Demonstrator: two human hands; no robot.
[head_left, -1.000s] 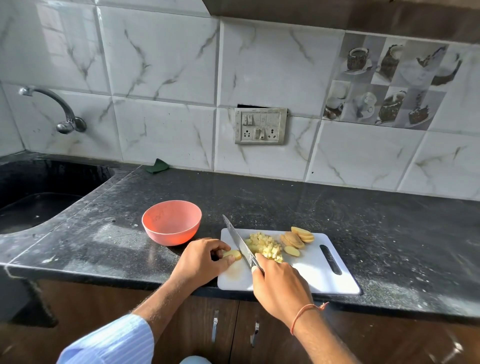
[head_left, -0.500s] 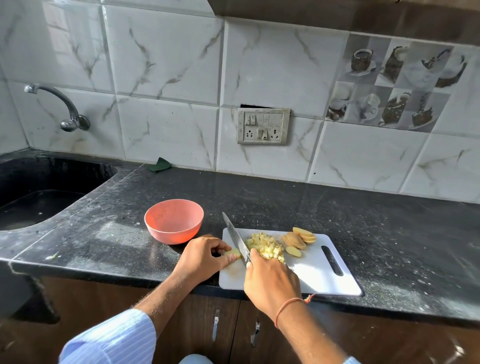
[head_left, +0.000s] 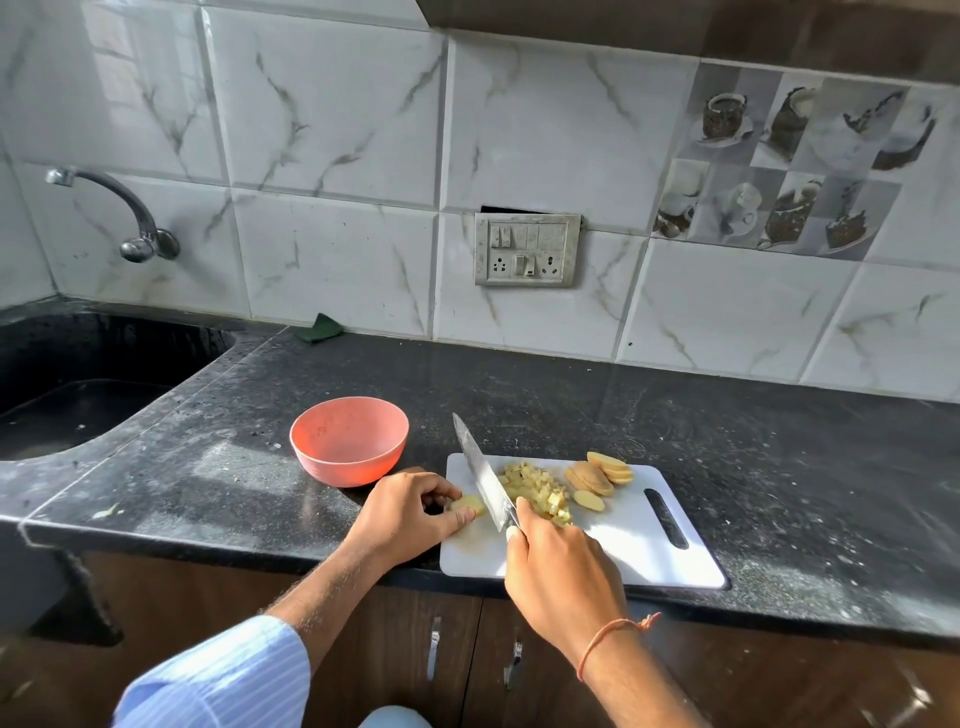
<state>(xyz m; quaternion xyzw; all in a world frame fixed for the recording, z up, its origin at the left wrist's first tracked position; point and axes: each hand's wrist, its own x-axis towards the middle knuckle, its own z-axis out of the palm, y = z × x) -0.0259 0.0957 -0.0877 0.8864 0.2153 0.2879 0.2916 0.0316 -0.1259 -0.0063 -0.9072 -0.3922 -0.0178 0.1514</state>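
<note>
The cutting board (head_left: 639, 551) is white; the potato cubes (head_left: 535, 486) on it are pale yellow. Left of the board, a coral-pink bowl (head_left: 348, 441). Beneath it, black speckled countertop (head_left: 571, 395); behind it, white tiles (head_left: 332, 130) veined grey. Before it, a pale-blue pinstriped sleeve (head_left: 223, 675).

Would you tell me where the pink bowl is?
Head view: the pink bowl stands on the counter, just left of the cutting board.

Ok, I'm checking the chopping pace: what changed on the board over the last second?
Little. The right hand with the knife edged left toward the potato piece, then back right. Nothing taken or let go: the left hand still pinches the piece, the right keeps its grip on the knife. The diced pile, slices, cutting board and pink bowl stayed put.
</note>
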